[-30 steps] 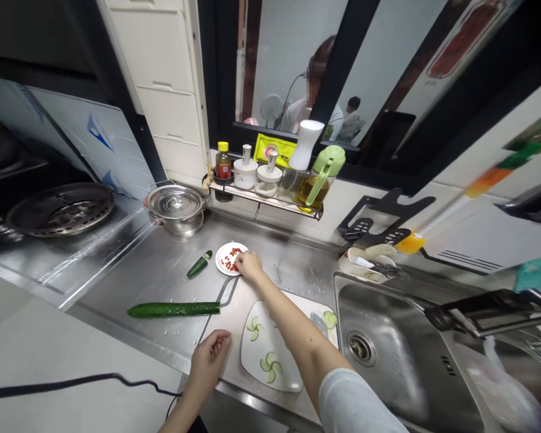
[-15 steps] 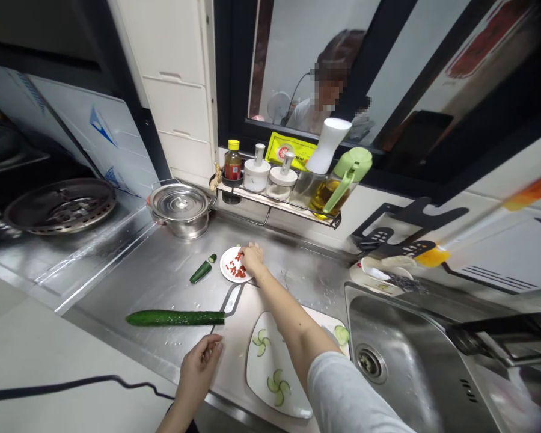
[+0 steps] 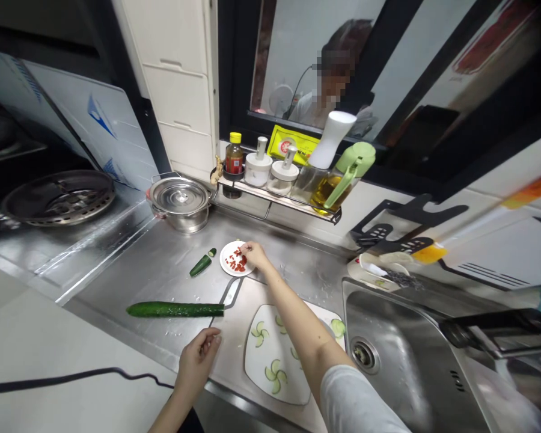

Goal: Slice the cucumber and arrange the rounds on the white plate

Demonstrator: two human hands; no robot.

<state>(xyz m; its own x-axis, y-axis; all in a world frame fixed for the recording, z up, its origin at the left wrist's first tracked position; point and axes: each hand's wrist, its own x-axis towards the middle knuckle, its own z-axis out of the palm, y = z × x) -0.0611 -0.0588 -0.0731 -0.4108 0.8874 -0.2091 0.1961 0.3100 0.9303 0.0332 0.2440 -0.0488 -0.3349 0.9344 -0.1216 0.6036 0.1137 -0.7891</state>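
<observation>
Right hand point(image 3: 256, 256) maybe pinches red bits point(image 3: 240, 264) (tiny!), their dish point(image 3: 223, 258) at twelve o'clock likely for reaching; left hand point(image 3: 197, 356) curls loosely.

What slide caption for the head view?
Right hand at a small dish of red pieces, left hand near a long cucumber, slice pinwheels on the larger plate.
</observation>
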